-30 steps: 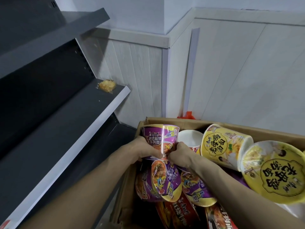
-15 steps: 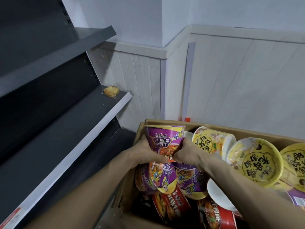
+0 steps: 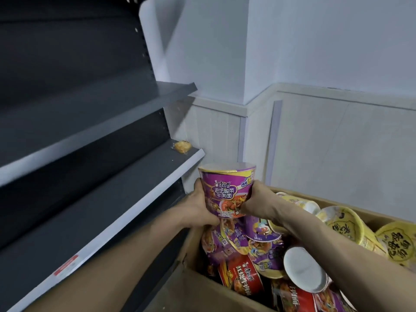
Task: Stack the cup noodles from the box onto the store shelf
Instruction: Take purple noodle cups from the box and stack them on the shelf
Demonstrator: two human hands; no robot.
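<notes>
A purple cup noodle (image 3: 227, 188) is upright, held between both hands above the left end of the cardboard box (image 3: 198, 282). My left hand (image 3: 198, 208) grips its left side and my right hand (image 3: 256, 201) grips its right side. Inside the box lie several more cups: purple ones (image 3: 261, 235), red ones (image 3: 240, 275) and yellow ones (image 3: 344, 224), tipped at all angles. The dark grey store shelf (image 3: 112, 203) runs along the left, with its white front edge just left of the held cup.
A small yellowish wrapped item (image 3: 182, 147) lies at the far end of the middle shelf. Another dark shelf board (image 3: 101, 115) sits above it. White panelled walls form a corner behind the box.
Both hands have lifted the purple cup up out of the box, and it now sits higher, near the shelf's edge. The view has tilted upward.
</notes>
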